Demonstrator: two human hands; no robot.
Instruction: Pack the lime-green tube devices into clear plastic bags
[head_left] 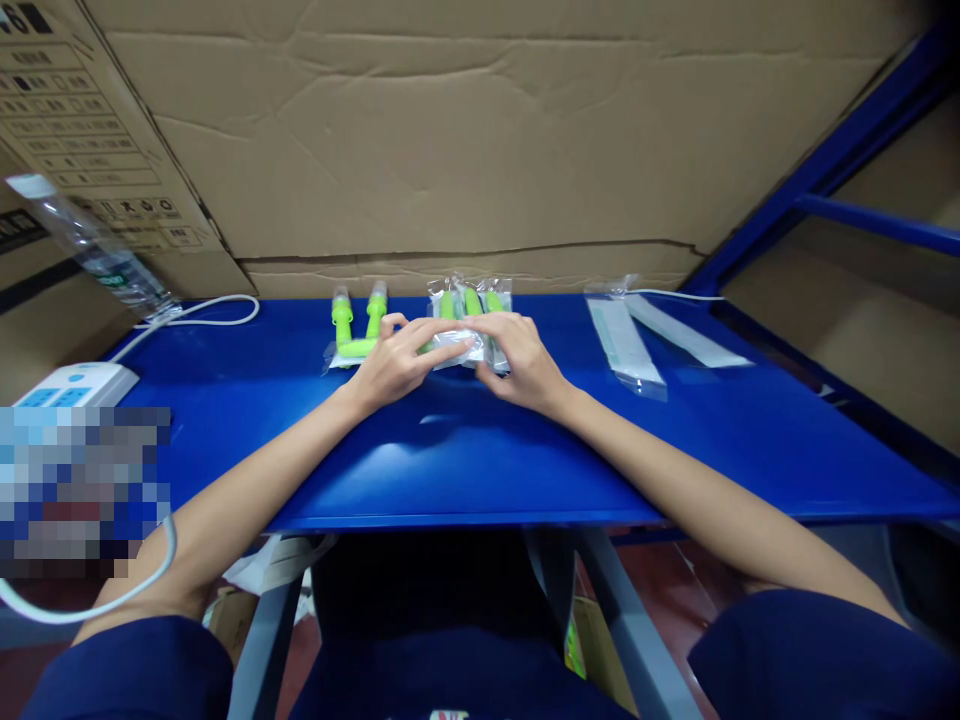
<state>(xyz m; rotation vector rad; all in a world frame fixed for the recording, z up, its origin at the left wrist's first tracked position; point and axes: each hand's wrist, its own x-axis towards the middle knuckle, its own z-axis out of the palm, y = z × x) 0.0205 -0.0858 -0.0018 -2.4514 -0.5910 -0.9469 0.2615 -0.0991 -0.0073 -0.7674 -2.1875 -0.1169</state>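
Observation:
My left hand [397, 360] and my right hand [521, 358] meet over a clear plastic packet [469, 348]. The fingers of both hands are on its shiny near end, and the right thumb sits low at its side. Bright green tube-shaped pieces [472, 301] in clear wrapping stick out beyond my fingertips; their lower parts are covered by the hands. Just left of my left hand are more green tube-shaped pieces [343, 322] with clear tips, two pointing away and one lying crosswise on a plastic bag. What exactly these pieces are cannot be made out.
Flat clear packets with white strips [622, 335] lie to the right on the blue table [465, 460]. At left are a white power strip [82, 385], its cable and a leaning clear plastic bottle [105, 255]. A cardboard wall [480, 150] closes off the back; a blue frame [817, 190] stands at right.

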